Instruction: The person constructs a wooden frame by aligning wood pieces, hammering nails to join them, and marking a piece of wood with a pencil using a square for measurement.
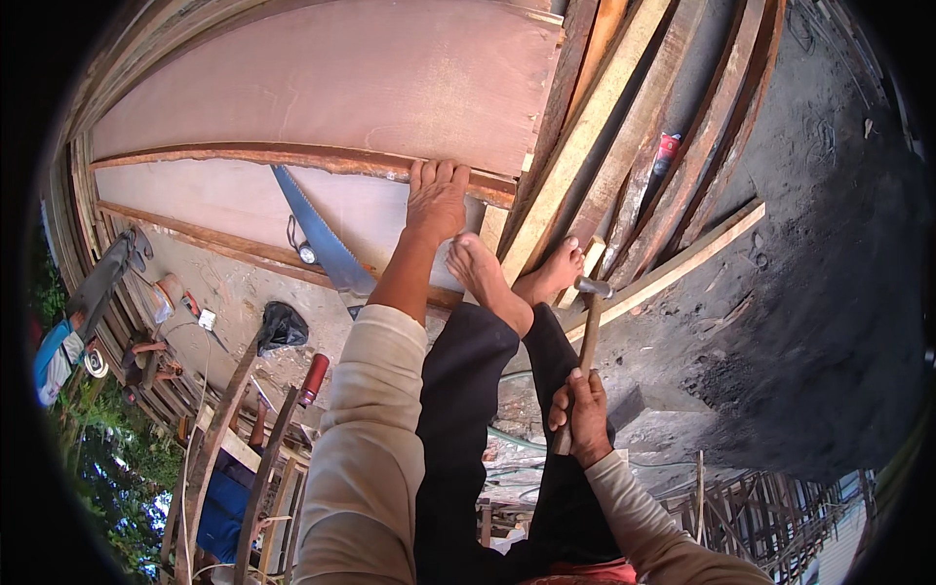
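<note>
Pale sleeves [375, 429] lead to both hands. Clamped low on a hammer [591, 341], the right hand [587, 414] holds it with the head near the right foot [552, 278]. Fingers of the left hand [436, 200] curl over a batten [312, 156] near its right end; whether they close beneath, I cannot tell. Along the batten lies a pinkish panel [390, 78]; left of that hand, a saw [327, 239]; rightward, planks [577, 146].

Dark earthen ground [809, 331] lies right, green foliage [105, 478] lower left.
</note>
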Demonstrator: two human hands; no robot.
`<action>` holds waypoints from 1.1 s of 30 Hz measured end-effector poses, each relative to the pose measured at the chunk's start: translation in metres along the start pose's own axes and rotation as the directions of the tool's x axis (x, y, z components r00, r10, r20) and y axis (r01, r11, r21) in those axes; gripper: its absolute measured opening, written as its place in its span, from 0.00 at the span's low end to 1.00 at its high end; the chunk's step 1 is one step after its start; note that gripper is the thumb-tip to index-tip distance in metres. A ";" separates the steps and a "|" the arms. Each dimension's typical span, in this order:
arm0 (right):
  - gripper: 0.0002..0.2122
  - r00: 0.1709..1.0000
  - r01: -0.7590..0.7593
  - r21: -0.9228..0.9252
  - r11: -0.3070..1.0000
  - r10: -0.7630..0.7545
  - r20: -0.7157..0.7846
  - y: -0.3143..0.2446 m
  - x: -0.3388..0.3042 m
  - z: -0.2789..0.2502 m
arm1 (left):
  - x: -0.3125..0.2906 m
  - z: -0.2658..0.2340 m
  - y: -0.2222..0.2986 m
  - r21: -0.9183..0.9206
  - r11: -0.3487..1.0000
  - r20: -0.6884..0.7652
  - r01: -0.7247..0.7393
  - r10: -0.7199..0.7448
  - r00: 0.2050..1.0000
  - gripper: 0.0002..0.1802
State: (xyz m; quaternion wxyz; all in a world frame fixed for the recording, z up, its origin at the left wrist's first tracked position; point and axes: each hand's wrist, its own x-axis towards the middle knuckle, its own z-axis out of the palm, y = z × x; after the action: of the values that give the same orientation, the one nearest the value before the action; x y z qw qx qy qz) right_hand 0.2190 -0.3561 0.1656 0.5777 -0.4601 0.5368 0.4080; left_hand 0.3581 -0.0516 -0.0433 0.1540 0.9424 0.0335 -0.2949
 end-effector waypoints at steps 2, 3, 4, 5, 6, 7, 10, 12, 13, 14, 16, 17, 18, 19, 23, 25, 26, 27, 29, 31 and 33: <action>0.13 0.992 -0.124 0.080 0.989 0.121 0.035 0.019 0.000 0.002 | 0.002 0.005 -0.004 0.035 0.999 -0.001 -0.021 0.021 1.000 0.33; 0.13 0.980 -0.197 0.159 0.967 0.189 0.065 0.019 0.004 0.007 | 0.002 0.007 -0.005 0.054 0.998 0.001 -0.035 0.035 0.999 0.32; 0.12 0.970 -0.235 0.199 0.951 0.216 0.113 0.021 0.011 0.009 | 0.001 0.008 -0.007 0.065 0.998 0.020 -0.027 0.025 0.999 0.33; 0.12 0.966 -0.249 0.146 0.957 0.234 0.109 0.020 0.017 0.011 | 0.003 0.006 -0.006 0.075 0.997 0.042 -0.024 0.020 0.999 0.34; 0.12 0.962 -0.262 0.093 0.961 0.252 0.106 0.019 0.022 0.012 | 0.004 0.005 -0.005 0.087 0.996 0.062 -0.022 0.017 0.998 0.34; 0.12 0.958 -0.273 0.041 0.961 0.268 0.103 0.021 0.024 0.013 | 0.004 0.003 -0.002 0.091 0.996 0.086 -0.023 0.016 0.996 0.35; 0.11 0.934 -0.314 0.017 0.949 0.306 0.184 0.035 0.024 0.019 | 0.004 0.003 -0.002 0.120 0.992 0.122 -0.038 0.023 0.992 0.37; 0.11 0.922 -0.311 0.000 0.950 0.302 0.241 0.041 0.023 0.027 | 0.003 0.006 -0.005 0.146 0.987 0.095 -0.061 0.047 0.994 0.38; 0.11 0.915 -0.310 -0.007 0.951 0.300 0.269 0.044 0.022 0.032 | 0.003 0.008 -0.005 0.156 0.986 0.103 -0.066 0.050 0.993 0.39; 0.11 0.912 -0.300 -0.021 0.954 0.293 0.288 0.048 0.022 0.037 | 0.002 0.008 -0.006 0.165 0.984 0.107 -0.067 0.050 0.993 0.39; 0.11 0.923 -0.267 -0.026 0.963 0.263 0.281 0.055 0.025 0.049 | 0.002 0.007 -0.007 0.162 0.984 0.104 -0.079 0.062 0.993 0.40; 0.11 0.927 -0.250 -0.033 0.968 0.250 0.280 0.058 0.026 0.056 | 0.002 0.007 -0.010 0.155 0.985 0.098 -0.082 0.067 0.993 0.40; 0.10 0.932 -0.246 -0.035 0.969 0.246 0.266 0.057 0.031 0.066 | 0.003 0.004 -0.013 0.155 0.985 0.094 -0.078 0.064 0.994 0.40; 0.10 0.935 -0.237 -0.042 0.971 0.239 0.260 0.059 0.032 0.075 | 0.002 0.006 -0.011 0.141 0.987 0.102 -0.078 0.064 0.993 0.41; 0.09 0.968 -0.153 -0.111 0.982 0.171 0.181 0.079 0.035 0.103 | -0.009 0.004 -0.013 0.020 0.996 -0.029 -0.090 0.091 0.995 0.44; 0.08 0.980 -0.120 -0.089 0.989 0.132 0.146 0.086 0.037 0.114 | -0.036 0.007 -0.009 -0.167 0.976 -0.220 -0.143 0.104 0.970 0.42; 0.08 0.986 -0.092 -0.081 0.993 0.102 0.130 0.092 0.036 0.120 | -0.060 0.006 -0.007 -0.221 0.965 -0.259 -0.140 0.080 0.963 0.40; 0.09 0.991 -0.067 -0.067 0.995 0.075 0.114 0.097 0.035 0.126 | -0.087 0.007 -0.014 -0.265 0.959 -0.278 -0.096 0.019 0.960 0.39; 0.09 0.997 -0.027 -0.041 0.999 0.030 0.069 0.110 0.031 0.133 | -0.145 0.010 -0.038 -0.351 0.936 -0.341 0.040 -0.167 0.925 0.37; 0.09 0.999 -0.015 -0.008 1.000 0.016 0.041 0.120 0.033 0.137 | -0.192 0.030 -0.082 -0.427 0.855 -0.358 0.294 -0.459 0.813 0.40; 0.09 0.999 0.018 -0.009 1.000 -0.018 0.029 0.127 0.037 0.139 | -0.211 0.049 -0.123 -0.529 0.711 -0.286 0.463 -0.663 0.691 0.40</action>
State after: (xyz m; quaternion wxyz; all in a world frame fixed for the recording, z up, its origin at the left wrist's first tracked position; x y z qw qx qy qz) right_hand 0.1333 -0.1909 0.1170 0.5870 -0.4616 0.5225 0.4116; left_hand 0.1387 0.0562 0.0051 0.2375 0.8691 0.4256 -0.0839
